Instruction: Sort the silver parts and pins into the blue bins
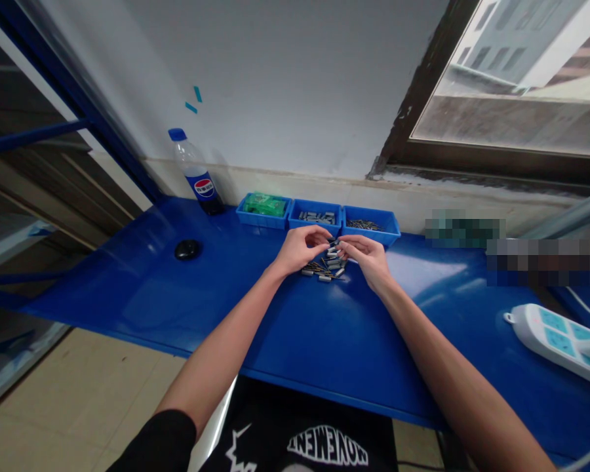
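Observation:
My left hand (pixel 302 250) and my right hand (pixel 368 257) meet above a small pile on the blue table. The fingers of both curl in a pinch, tips close together; whatever they hold is too small to make out. Below them lie several short silver metal cylinders (pixel 325 278) mixed with thin gold-brown metal pins (pixel 315 267). Just behind my hands stands a blue bin with grey metal cylinders (pixel 317 217) in it. Another blue bin, to its right, holds thin metal pins (pixel 364 225).
A third blue bin (pixel 263 221) at the left holds a green packet (pixel 264 204). Further left are a cola bottle (pixel 201 180) and a black mouse-like object (pixel 187 249). At the right of the blue table (pixel 324 354) lies a white power strip (pixel 560 337). A wall rises behind.

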The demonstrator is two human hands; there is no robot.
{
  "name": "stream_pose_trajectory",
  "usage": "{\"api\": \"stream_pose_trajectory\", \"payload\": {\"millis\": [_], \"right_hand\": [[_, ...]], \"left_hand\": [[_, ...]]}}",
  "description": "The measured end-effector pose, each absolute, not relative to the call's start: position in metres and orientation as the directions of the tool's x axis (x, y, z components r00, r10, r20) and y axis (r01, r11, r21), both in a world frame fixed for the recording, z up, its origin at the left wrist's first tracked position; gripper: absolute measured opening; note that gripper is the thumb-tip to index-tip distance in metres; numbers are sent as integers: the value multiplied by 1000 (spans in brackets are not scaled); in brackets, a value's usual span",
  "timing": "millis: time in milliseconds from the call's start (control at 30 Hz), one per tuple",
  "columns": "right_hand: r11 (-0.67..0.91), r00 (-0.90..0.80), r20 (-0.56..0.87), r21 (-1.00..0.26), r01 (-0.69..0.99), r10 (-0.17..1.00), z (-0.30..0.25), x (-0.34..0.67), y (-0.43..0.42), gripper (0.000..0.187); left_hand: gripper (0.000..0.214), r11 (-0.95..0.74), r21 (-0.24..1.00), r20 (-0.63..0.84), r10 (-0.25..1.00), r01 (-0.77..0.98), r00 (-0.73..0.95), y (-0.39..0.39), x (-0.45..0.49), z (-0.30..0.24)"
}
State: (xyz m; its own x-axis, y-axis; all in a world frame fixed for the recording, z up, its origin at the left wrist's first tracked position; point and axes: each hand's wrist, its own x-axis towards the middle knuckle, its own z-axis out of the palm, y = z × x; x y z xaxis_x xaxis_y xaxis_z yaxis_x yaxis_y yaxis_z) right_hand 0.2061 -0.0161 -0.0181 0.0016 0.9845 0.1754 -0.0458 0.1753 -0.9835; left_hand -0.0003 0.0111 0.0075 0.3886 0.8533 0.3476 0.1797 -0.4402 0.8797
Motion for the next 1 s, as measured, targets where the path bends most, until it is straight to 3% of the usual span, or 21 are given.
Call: {"api": "stream_pose_trajectory", "payload": {"millis": [300,533,733,1000], "right_hand": [[159,-31,161,-985,-64,986,-23,205,-13,30],[294,289,267,-954,-52,919,-20,215,-8,35],[253,285,229,-966,-50,931,-18,219,-8,39],[222,265,197,-973,-66,944,-17,215,-10,33]], "left_hand": [[24,-468,855,348,837,224,421,11,1,6],[25,-589,643,344,793,490,503,18,-7,1],[33,-701,484,333,702,525,630,12,1,-5],[23,-619,490,279,779,614,562,10,6,-8]]}}
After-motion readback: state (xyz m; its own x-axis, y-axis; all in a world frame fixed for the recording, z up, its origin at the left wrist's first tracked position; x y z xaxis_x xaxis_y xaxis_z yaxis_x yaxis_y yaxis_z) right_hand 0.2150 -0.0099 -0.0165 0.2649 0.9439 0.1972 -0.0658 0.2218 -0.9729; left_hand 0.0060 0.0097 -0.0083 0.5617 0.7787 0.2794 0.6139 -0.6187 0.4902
